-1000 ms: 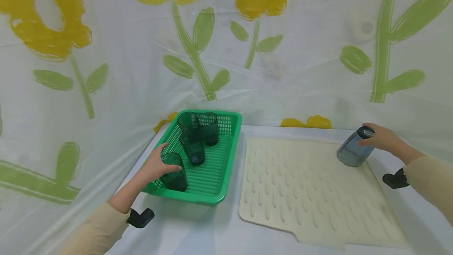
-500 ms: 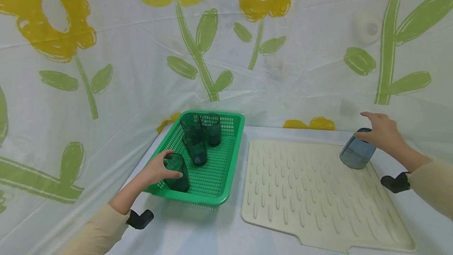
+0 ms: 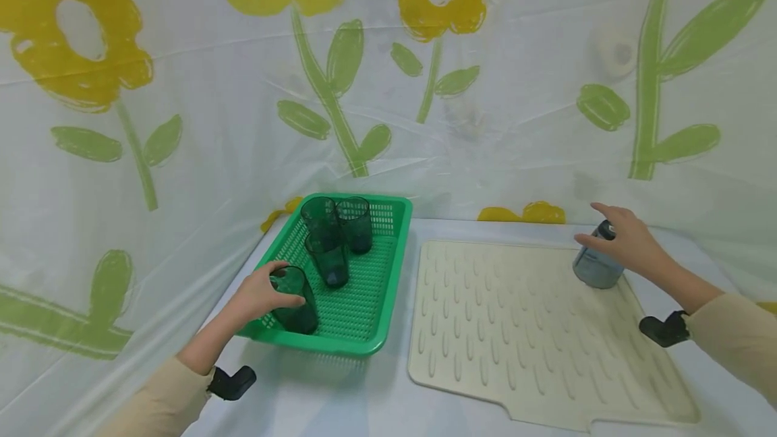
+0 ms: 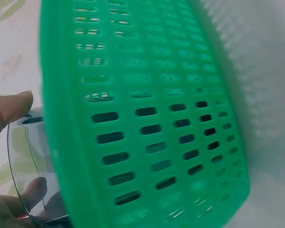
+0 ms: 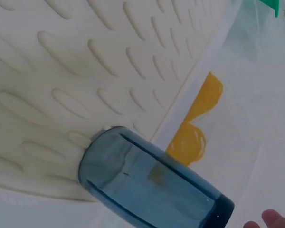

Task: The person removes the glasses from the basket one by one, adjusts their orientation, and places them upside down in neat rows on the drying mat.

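Clock positions: head view, 12 o'clock away from the person. The green basket [image 3: 391,282] stands on the table [image 3: 364,396], at 10 o'clock from the mat [image 3: 522,329]. Basket contents: four glasses, mouths up. The near glass [image 3: 301,317] sits at 8 o'clock; the second glass [image 3: 318,213] at 11 o'clock; the third glass [image 3: 358,229] at 12 o'clock; the fourth glass [image 3: 332,268] just to the 6 o'clock side of that pair. Contact among these three cannot be confirmed.

Mat load: one blue glass [image 3: 597,270], inverted, base up, at the 1 o'clock corner.

Left grip [image 3: 257,297] (bare hand): partly closed, thumb and fingers on opposite sides of the near glass, holding it near the rim.

Right grip [image 3: 628,241] (bare hand): thumb and fingers spread, holding nothing, beside the blue glass's base. In the right wrist view, the visible fingertips [image 5: 271,218] are apart from the glass.
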Available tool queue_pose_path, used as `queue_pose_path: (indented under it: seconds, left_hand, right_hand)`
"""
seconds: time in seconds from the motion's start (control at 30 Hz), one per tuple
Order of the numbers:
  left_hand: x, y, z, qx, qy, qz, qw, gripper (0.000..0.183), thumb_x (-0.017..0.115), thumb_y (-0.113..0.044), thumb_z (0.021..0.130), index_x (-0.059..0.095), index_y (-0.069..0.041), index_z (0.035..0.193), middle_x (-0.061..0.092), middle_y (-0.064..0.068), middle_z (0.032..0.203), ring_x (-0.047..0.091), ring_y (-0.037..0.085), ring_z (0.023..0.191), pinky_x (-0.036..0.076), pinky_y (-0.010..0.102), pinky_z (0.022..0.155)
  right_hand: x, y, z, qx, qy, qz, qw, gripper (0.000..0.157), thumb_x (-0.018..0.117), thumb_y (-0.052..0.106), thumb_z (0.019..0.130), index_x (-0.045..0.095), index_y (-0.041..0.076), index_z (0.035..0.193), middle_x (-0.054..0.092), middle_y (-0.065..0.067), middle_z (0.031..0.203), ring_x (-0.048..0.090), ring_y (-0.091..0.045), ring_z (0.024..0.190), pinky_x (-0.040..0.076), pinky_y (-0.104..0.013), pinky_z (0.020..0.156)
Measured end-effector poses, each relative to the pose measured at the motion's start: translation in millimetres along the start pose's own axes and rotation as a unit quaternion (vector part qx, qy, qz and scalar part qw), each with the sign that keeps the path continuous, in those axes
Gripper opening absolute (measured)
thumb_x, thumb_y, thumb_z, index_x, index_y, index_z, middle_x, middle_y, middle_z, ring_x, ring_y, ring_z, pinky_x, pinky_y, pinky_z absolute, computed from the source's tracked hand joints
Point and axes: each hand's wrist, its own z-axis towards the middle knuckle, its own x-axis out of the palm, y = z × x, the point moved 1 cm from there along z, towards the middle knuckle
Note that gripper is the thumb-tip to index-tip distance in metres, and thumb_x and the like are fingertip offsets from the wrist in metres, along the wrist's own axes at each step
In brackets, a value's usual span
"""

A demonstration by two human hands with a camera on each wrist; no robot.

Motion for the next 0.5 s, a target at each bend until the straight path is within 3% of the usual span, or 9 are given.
queue_pose_path:
  seconds: [0.5]
  left_hand:
    - [-17.7,-9.9,2.5,0.018,-0.003,-0.031,0.9993,0.087,0.073,-0.034,0.075,0.03,0.005,0.139,0.037,0.029,0.133,0.041,0.045,0.116,0.044,0.053,0.085]
  right_hand:
    - [13.9,4.2,-17.0,0.014,0.037,0.05,0.998,0.084,0.057,0.04,0.088,0.014,-0.006,0.144,0.018,-0.036,0.141,0.014,-0.055,0.127,0.019,-0.071,0.091]
